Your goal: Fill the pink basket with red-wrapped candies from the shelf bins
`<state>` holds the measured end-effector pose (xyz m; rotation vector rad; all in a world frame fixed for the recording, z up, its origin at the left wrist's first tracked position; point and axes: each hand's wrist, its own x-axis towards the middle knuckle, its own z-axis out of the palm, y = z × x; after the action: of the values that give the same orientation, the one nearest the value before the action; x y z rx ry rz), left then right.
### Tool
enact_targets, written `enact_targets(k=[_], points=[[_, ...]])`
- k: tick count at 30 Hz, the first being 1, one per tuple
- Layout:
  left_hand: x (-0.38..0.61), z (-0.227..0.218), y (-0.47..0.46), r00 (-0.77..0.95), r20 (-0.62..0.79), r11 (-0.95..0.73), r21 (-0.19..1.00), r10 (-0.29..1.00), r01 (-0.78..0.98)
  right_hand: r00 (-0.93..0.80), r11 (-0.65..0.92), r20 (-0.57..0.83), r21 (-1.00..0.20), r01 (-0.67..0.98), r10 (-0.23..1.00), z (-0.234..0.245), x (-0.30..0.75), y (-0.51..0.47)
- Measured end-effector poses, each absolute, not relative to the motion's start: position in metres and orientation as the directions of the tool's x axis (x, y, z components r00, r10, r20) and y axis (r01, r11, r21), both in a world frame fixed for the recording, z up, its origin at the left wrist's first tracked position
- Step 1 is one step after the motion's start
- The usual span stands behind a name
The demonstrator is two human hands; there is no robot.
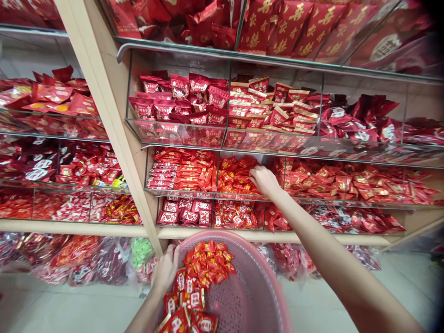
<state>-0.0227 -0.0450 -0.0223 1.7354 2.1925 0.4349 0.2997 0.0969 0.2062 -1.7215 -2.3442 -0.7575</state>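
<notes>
My left hand (167, 269) is closed over the left rim of a round pink plastic basket (279, 296), its fingertips at the edge. Inside the basket lies a heap of small red-and-yellow wrapped candies (208, 259). Larger red packets with white labels (183, 310) are beside them, toward me. My right hand (265, 180) reaches over the front lip of a shelf compartment holding similar red-and-yellow wrapped candies (236, 173). Its fingers are curled at the candies' right side, and whatever they hold is hidden.
Wooden shelving (104, 92) with clear dividers and glass shelves (277, 58) holds rows of red packets. Filled plastic bags (111, 261) sit on the tiled floor (104, 307) beneath. A wooden upright post separates the left and middle bays.
</notes>
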Motion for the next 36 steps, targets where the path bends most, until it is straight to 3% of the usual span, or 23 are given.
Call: enact_targets(k=[14,25,30,33,36], points=[[-0.022,-0.026,-0.045,-0.216,-0.031,0.209,0.418,0.976,0.884,-0.465,0.347,0.375,0.343,0.873,0.802,0.209,0.304,0.101],[-0.021,-0.019,-0.046,-0.213,-0.052,0.214,0.429,0.976,0.877,-0.493,0.447,0.475,0.216,0.868,0.729,0.227,0.302,0.086],[-0.020,-0.018,-0.047,-0.212,-0.049,0.213,0.424,0.976,0.880,-0.471,0.582,0.616,0.026,0.813,0.631,0.229,0.293,0.040],[-0.020,-0.017,-0.047,-0.216,-0.059,0.220,0.426,0.975,0.878,-0.427,0.685,0.656,-0.192,0.703,0.622,0.206,0.277,0.003],[-0.020,-0.018,-0.047,-0.211,-0.063,0.218,0.424,0.975,0.879,-0.416,0.697,0.574,-0.457,0.553,0.706,0.158,0.258,-0.026]])
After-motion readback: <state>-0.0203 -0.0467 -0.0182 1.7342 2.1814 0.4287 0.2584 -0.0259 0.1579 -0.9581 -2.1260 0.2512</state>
